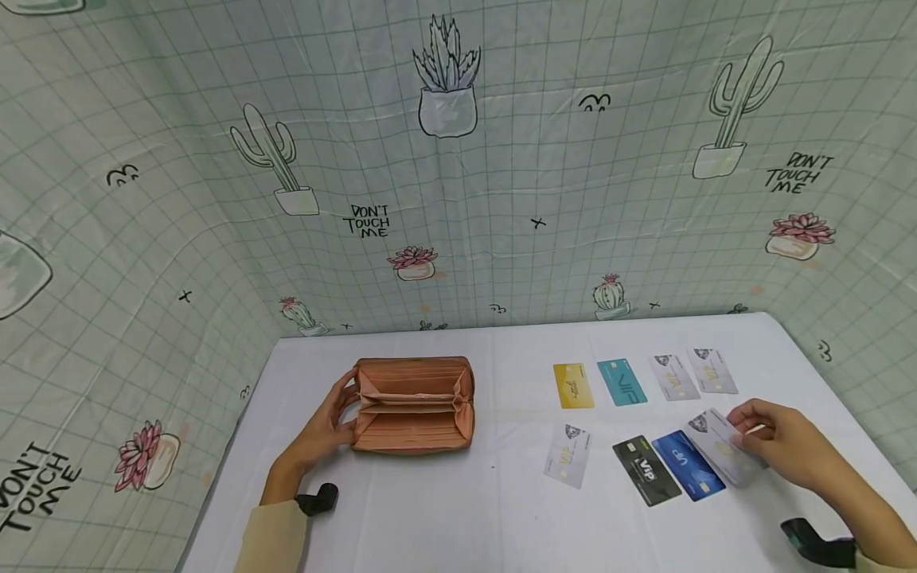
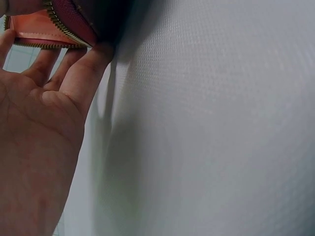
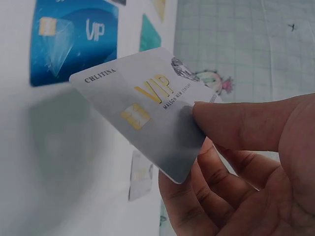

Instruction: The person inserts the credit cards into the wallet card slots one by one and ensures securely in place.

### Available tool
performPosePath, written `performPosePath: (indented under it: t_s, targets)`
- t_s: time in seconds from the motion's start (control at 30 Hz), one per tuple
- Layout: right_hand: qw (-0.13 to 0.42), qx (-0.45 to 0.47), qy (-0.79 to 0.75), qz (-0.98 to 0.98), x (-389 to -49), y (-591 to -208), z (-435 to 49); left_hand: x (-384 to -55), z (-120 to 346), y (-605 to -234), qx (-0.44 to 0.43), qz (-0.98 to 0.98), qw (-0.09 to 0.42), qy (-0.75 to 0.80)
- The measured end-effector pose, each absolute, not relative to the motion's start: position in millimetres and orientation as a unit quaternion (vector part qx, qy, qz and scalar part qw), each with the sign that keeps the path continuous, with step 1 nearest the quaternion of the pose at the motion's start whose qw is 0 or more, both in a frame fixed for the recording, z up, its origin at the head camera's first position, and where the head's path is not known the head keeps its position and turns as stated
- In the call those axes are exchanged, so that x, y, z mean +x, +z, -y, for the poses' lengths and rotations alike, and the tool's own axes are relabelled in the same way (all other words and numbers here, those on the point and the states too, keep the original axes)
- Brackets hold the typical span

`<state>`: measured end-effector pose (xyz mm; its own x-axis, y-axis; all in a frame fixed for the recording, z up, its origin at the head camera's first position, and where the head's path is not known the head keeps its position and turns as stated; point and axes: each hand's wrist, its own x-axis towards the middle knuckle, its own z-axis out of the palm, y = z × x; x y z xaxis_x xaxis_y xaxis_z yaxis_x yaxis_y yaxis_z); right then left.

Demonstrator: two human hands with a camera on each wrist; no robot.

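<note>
An orange-brown zip wallet (image 1: pixel 414 442) lies spread on the left part of the table, its inner pockets facing up. My left hand (image 1: pixel 325 426) grips its left edge; in the left wrist view fingers (image 2: pixel 81 73) reach the brass zipper (image 2: pixel 74 32). On the right, my right hand (image 1: pixel 788 446) pinches a silver VIP card (image 1: pixel 716 446) between thumb and fingers. That silver card (image 3: pixel 142 108) is raised off the table in the right wrist view, its gold chip showing. Just left of it are a blue VIP card (image 1: pixel 688 465) and a black VIP card (image 1: pixel 647 471).
Behind lie a gold card (image 1: pixel 573 386), a teal VIP card (image 1: pixel 622 382) and two silver cards, a left one (image 1: pixel 674 378) and a right one (image 1: pixel 712 371). Another silver card (image 1: pixel 568 456) sits nearer the wallet. A cactus-printed cloth (image 1: pixel 501 175) surrounds the white table (image 1: pixel 444 517).
</note>
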<state>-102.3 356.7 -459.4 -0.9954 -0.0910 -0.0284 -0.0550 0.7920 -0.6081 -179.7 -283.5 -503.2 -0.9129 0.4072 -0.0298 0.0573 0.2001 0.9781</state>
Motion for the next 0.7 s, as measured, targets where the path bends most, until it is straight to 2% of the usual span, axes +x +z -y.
performPosePath:
  t_s: [0.23,0.7]
  targets:
    - [0.023,-0.041,-0.334,-0.941,-110,-452,-337,-180,284,-506,0.168,-0.758,0.138,0.615]
    - [0.001,-0.099,-0.362,-0.927,-132,-438,-287,-180,283,-505,0.146,-0.762,0.142,0.615]
